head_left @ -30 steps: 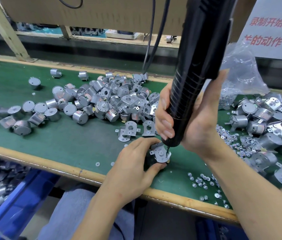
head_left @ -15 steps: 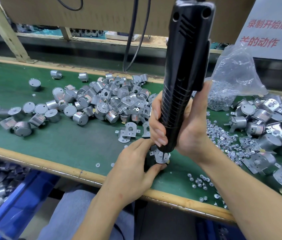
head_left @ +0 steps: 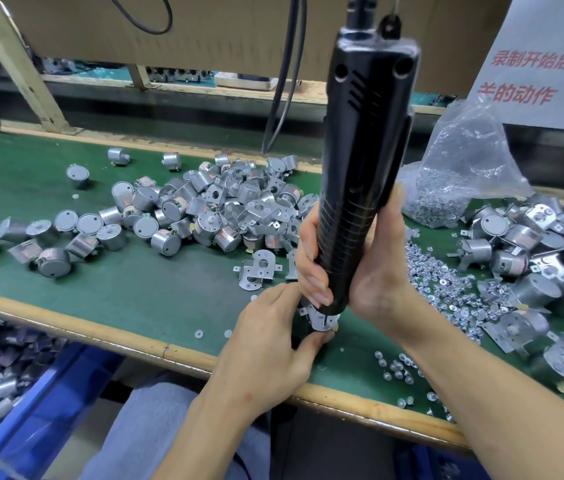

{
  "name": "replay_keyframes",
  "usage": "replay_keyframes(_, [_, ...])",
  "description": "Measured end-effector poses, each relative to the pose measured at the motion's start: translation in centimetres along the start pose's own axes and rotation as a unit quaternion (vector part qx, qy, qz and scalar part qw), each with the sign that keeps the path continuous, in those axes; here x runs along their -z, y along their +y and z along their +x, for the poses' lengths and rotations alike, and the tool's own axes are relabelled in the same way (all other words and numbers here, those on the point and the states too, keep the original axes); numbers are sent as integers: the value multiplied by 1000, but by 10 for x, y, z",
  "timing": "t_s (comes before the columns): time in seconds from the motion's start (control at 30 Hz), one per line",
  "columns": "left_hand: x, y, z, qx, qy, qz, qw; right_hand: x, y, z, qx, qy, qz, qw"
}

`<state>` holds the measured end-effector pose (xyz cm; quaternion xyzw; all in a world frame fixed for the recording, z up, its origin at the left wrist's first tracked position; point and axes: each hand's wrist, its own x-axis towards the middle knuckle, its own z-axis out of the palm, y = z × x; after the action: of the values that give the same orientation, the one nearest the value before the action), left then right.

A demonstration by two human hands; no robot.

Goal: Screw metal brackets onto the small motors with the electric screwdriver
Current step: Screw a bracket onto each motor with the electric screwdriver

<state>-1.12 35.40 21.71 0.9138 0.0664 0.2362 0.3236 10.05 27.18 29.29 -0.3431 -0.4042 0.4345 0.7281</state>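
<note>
Just left of the electric screwdriver (head_left: 360, 174), the left hand (head_left: 270, 351) pinches the bracketed motor (head_left: 318, 319) under its tip; the right hand (head_left: 374, 275) clasps its barrel. If the bit tilts, it could skid off the screw toward the thumb.

Bare worktop (head_left: 135, 292) lies open at front left, between the motor pile (head_left: 211, 209) and the near edge. Toward the middle, loose brackets (head_left: 256, 268) clutter it; screws (head_left: 447, 289) and bracketed motors (head_left: 533, 258) block the right; cables (head_left: 284, 98) hang above the pile.
</note>
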Motion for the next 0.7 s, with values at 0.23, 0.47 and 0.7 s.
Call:
replay_keyframes(0.23, [1, 4, 0, 21, 5, -6, 1000, 3, 6, 0, 40, 59, -45, 996])
replay_keyframes(0.47, [0, 4, 4, 40, 20, 16, 999, 14, -11, -1, 95, 44, -57, 993])
replay_keyframes(0.7, [3, 24, 5, 121, 46, -215, 968, 40, -46, -5, 135, 201, -226, 944])
